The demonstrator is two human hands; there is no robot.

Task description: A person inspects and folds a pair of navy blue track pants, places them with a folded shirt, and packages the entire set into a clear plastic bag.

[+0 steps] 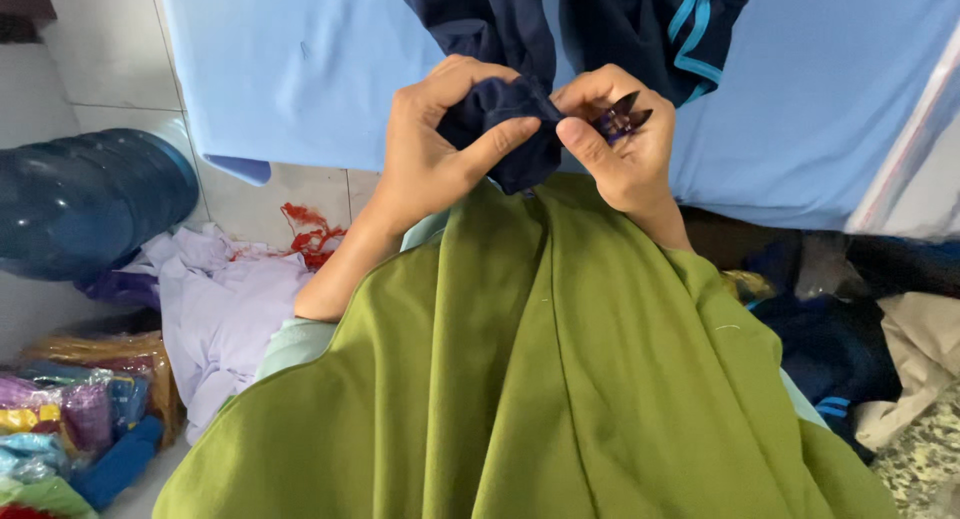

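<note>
Navy garment (500,119): left hand (430,149) pinches fold taut, right hand (625,139) grips snips (622,117); best trimmed close, blades clear of cloth and thumb.

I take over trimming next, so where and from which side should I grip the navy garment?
Pinch the bunched fold of the navy garment from the left, as the left hand does; that keeps fingers away from the thread snips pointing up from the right hand.
</note>
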